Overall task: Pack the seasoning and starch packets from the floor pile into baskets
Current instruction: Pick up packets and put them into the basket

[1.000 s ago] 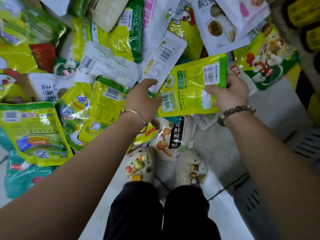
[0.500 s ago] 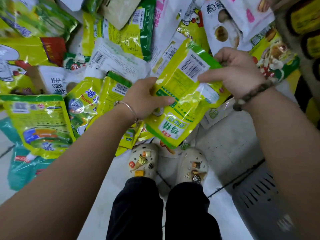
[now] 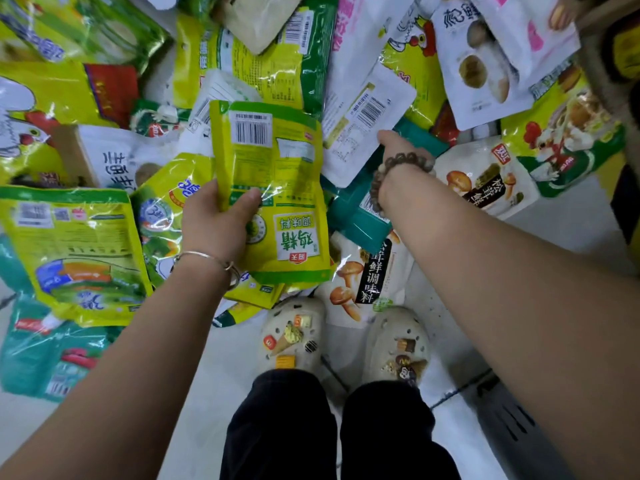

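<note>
My left hand (image 3: 218, 223) grips a yellow-green seasoning packet (image 3: 277, 174) by its lower left edge, thumb across the front, barcode end pointing away from me. My right hand (image 3: 389, 142), a bead bracelet at its wrist, reaches into the floor pile to the right. Its fingers are hidden under a white barcoded packet (image 3: 363, 119), above a teal packet (image 3: 356, 220). Yellow, green, white and teal packets cover the floor ahead.
A grey slotted basket (image 3: 512, 424) shows at the lower right, beside my right foot. My two shoes (image 3: 294, 337) stand on the pale floor at the pile's near edge. A mushroom-print white packet (image 3: 367, 271) lies just in front of them. Dark yellow-labelled items sit at the far right.
My right hand has let go of the yellow-green packet and moved right and down into the pile. My left hand now holds the packet alone, turned upright and shifted left.
</note>
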Available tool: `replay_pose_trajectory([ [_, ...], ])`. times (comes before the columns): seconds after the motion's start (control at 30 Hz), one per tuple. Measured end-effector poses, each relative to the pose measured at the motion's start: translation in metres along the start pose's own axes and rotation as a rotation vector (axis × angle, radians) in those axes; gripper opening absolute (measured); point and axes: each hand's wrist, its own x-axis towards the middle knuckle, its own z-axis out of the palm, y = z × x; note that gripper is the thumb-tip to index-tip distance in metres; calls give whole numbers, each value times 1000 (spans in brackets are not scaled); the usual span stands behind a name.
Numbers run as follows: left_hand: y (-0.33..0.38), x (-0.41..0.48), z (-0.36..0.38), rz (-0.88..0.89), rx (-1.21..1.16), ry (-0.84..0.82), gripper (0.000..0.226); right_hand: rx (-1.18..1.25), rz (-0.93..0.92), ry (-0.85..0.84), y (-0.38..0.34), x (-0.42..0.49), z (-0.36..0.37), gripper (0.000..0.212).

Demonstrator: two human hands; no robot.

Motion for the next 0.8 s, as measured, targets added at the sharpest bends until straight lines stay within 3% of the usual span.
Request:
replay_pose_trajectory([
  [0.23,3,1,3,57,42,59,8,-95,-25,-4,-12,-4,16,39],
  [0.4,5,6,3,21,-32,102,7,45,19,-126,-25,-15,20,51],
  [0.5,6,9,3,17,-68,107,6,-46,-74,-185,-35,-14,20,39],
  [0.67,12,7,1,30,-99,146,7,-51,-199,-71,-39,-25,1,61],
  [0.8,23,-2,-5,27,-131,129,11,24,-321,-79,-24,-46,-13,43],
])
